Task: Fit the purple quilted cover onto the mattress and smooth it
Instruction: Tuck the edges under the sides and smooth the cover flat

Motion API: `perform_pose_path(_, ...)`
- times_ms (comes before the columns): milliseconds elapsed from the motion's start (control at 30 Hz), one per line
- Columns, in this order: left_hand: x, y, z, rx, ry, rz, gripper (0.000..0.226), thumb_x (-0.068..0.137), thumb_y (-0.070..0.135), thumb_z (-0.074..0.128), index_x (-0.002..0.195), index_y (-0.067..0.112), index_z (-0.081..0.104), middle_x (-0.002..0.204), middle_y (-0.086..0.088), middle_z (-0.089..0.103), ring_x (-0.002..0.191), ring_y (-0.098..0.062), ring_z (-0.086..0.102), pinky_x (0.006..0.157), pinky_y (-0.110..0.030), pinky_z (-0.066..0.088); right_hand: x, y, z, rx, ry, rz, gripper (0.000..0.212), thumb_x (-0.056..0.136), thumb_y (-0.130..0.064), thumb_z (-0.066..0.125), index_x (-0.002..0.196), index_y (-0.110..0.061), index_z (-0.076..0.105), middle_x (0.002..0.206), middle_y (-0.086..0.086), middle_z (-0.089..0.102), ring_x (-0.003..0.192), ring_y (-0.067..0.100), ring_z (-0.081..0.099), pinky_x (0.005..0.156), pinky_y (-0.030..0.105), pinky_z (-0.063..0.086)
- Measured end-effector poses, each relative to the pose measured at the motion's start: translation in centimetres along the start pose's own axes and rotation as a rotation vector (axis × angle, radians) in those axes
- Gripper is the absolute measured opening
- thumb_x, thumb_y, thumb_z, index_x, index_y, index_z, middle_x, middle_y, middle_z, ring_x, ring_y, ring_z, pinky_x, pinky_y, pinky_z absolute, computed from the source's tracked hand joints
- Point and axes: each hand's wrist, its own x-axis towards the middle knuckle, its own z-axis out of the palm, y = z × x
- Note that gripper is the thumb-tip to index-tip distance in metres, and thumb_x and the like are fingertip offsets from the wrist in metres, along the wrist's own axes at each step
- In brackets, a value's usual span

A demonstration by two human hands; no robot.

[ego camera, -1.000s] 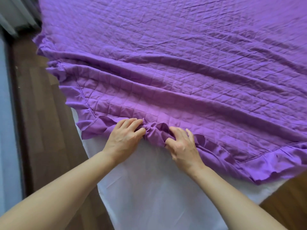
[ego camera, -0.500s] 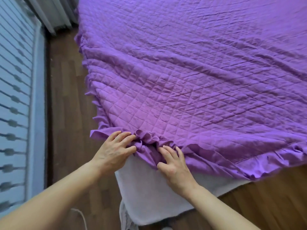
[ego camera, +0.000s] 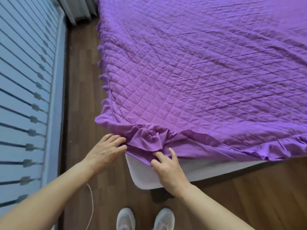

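Observation:
The purple quilted cover (ego camera: 199, 67) is spread over the bed, its frilled edge hanging at the near corner. The white mattress (ego camera: 142, 176) still shows bare under that corner. My left hand (ego camera: 108, 151) is at the left side of the corner, fingertips in the bunched frill (ego camera: 146, 140), thumb hidden. My right hand (ego camera: 167, 166) pinches the cover's lower hem between thumb and forefinger, right over the mattress corner. A puckered fold of frill sits between the two hands.
Wooden floor (ego camera: 79, 80) runs in a narrow strip between the bed and a pale slatted wall panel (ego camera: 25, 80) on the left. A grey curtain (ego camera: 78, 10) hangs at the far end. A white cable (ego camera: 91, 205) and my white shoes (ego camera: 126, 219) are near my feet.
The view has pulled back and the cover has come down toward the mattress corner, leaving less white showing. The big folds across the quilt have flattened. My hands have moved slightly apart.

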Motion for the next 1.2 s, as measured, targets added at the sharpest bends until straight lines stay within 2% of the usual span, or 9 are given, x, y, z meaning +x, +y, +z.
perform_pose_path(133,1.7,0.6,0.6,-0.009,-0.002,-0.014,0.028,0.067,0.009,0.067,0.09,0.021,0.055,0.121,-0.008,0.059,0.121,-0.025,0.046,0.106,-0.043,0.026,-0.8,0.0,1.6,-0.018,-0.03,0.016,0.037,0.065,0.006,0.063,0.087,-0.018,0.047,0.096,0.004,0.056,0.064,0.02,0.059,0.105,0.052,0.036)
perform_pose_path(333,6.1,2.2,1.1,-0.209,-0.046,-0.026,0.013,0.087,0.019,0.039,0.094,0.018,0.051,0.151,-0.004,0.033,0.137,-0.024,0.034,0.112,-0.049,0.021,-1.3,0.0,2.9,-0.032,0.003,0.058,0.033,0.069,0.008,0.056,0.084,-0.018,0.043,0.089,0.002,0.051,0.056,0.019,0.052,0.104,0.051,0.039)
perform_pose_path(433,8.5,3.2,2.1,-0.483,-0.24,-0.132,0.037,0.099,0.026,0.033,0.135,0.025,0.036,0.15,0.008,0.032,0.132,-0.013,0.038,0.114,-0.049,0.015,-0.8,0.3,3.3,-0.049,0.071,0.065,0.023,0.071,0.006,0.038,0.08,-0.016,0.04,0.085,0.004,0.049,0.062,0.022,0.048,0.099,0.051,0.043)
perform_pose_path(500,9.2,3.7,3.5,-0.347,-0.4,-0.121,0.05,0.101,0.033,0.026,0.147,0.038,0.009,0.154,0.013,0.022,0.139,-0.018,0.024,0.114,-0.05,0.01,-0.2,1.3,3.4,-0.067,0.13,0.093,0.025,0.07,0.007,0.052,0.079,-0.014,0.045,0.089,0.006,0.051,0.073,0.024,0.049,0.096,0.051,0.043)
perform_pose_path(567,8.9,4.0,5.0,-0.221,-0.509,-0.087,0.049,0.101,0.039,0.019,0.147,0.039,0.005,0.157,0.013,0.004,0.145,-0.026,0.001,0.114,-0.053,0.001,0.9,2.7,3.2,-0.134,0.096,0.183,0.026,0.067,0.003,0.066,0.081,-0.015,0.054,0.106,0.01,0.056,0.094,0.029,0.054,0.098,0.058,0.039)
perform_pose_path(667,8.4,4.0,7.1,-0.27,-0.483,-0.122,0.055,0.094,0.052,0.003,0.147,0.039,0.009,0.157,0.016,-0.004,0.144,-0.023,-0.014,0.114,-0.051,-0.01,2.9,5.2,3.5,-0.138,-0.095,0.279,0.015,0.083,-0.011,0.063,0.096,-0.017,0.059,0.132,0.005,0.05,0.129,0.032,0.04,0.099,0.071,0.026)
perform_pose_path(767,8.0,3.9,8.4,-0.337,-0.42,-0.149,0.078,0.076,0.066,-0.012,0.146,0.041,0.012,0.154,0.022,-0.005,0.138,-0.012,-0.025,0.113,-0.046,-0.016,3.7,7.1,5.8,-0.002,-0.206,0.338,0.012,0.094,-0.016,0.048,0.103,-0.014,0.056,0.143,0.001,0.042,0.137,0.028,0.03,0.101,0.072,0.019)
perform_pose_path(867,7.9,4.1,8.9,-0.382,-0.404,-0.171,0.08,0.074,0.072,-0.01,0.145,0.043,0.012,0.15,0.026,-0.01,0.134,-0.008,-0.03,0.112,-0.043,-0.021,2.9,7.8,8.5,0.0,-0.033,0.326,0.014,0.081,-0.009,0.062,0.088,-0.016,0.052,0.133,0.002,0.052,0.131,0.027,0.039,0.093,0.076,0.023)
perform_pose_path(1200,7.2,4.4,10.7,-0.242,-0.213,-0.175,0.065,0.081,0.064,0.01,0.143,0.046,0.013,0.147,0.03,-0.007,0.136,-0.01,-0.026,0.109,-0.034,-0.025,2.0,8.0,10.1,0.038,0.192,0.235,0.01,0.085,-0.029,0.042,0.086,-0.021,0.048,0.13,0.002,0.054,0.13,0.022,0.033,0.097,0.07,0.025)
